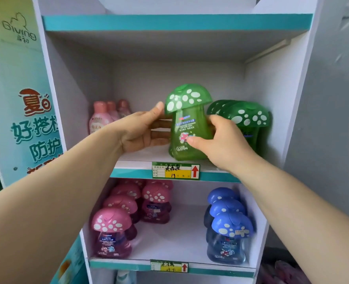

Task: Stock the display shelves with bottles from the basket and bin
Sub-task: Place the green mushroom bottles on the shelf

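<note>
Green mushroom-capped bottle (188, 128) stands at the front middle of the upper shelf (132, 162), just left of a row of matching green bottles (247, 119). Our right hand (224, 144) grips its body, thumb across the label, other fingers curled behind. Our left hand (141, 130) lays straight, slightly spread fingers (159, 124) against its left side, thumb by the cap. To place it well, we judge, we should keep the base flat, turn the label forward and slide it beside the row before letting go, gently so neighbours stay upright.
</note>
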A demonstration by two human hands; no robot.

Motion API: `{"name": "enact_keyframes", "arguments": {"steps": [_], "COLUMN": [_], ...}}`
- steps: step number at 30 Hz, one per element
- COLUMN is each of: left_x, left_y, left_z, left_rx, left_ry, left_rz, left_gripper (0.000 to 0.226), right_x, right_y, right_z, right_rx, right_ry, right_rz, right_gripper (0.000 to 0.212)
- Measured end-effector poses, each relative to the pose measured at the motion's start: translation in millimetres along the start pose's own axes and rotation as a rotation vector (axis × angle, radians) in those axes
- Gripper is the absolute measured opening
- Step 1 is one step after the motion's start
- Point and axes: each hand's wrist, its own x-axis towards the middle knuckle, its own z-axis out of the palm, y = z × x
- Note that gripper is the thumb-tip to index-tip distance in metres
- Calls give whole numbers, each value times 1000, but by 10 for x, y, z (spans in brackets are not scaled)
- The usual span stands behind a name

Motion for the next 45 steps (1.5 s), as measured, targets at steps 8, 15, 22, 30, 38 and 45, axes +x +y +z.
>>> {"name": "enact_keyframes", "arguments": {"steps": [8, 15, 22, 30, 38, 45], "left_x": [465, 476, 358, 38, 126, 283], "left_y": [-168, -110, -130, -128, -178, -140], "left_z": [274, 303, 161, 34, 165, 175], "left_rx": [744, 517, 474, 568, 556, 565], "left_ry": [252, 116, 52, -15, -14, -50], "left_rz": [-324, -490, -212, -76, -110, -158], "left_gripper": [42, 19, 39, 46, 107, 108], "right_x": [-145, -183, -193, -65, -3, -393], "right_y": [267, 270, 255, 141, 45, 248], "right_z": [-116, -129, -122, -19, 36, -19], "right_rx": [-7, -174, -236, -350, -395, -450], "right_ry": [44, 53, 31, -11, -49, 209], "right_rz": [68, 36, 23, 105, 123, -91], "right_gripper": [41, 41, 51, 41, 33, 34]}}
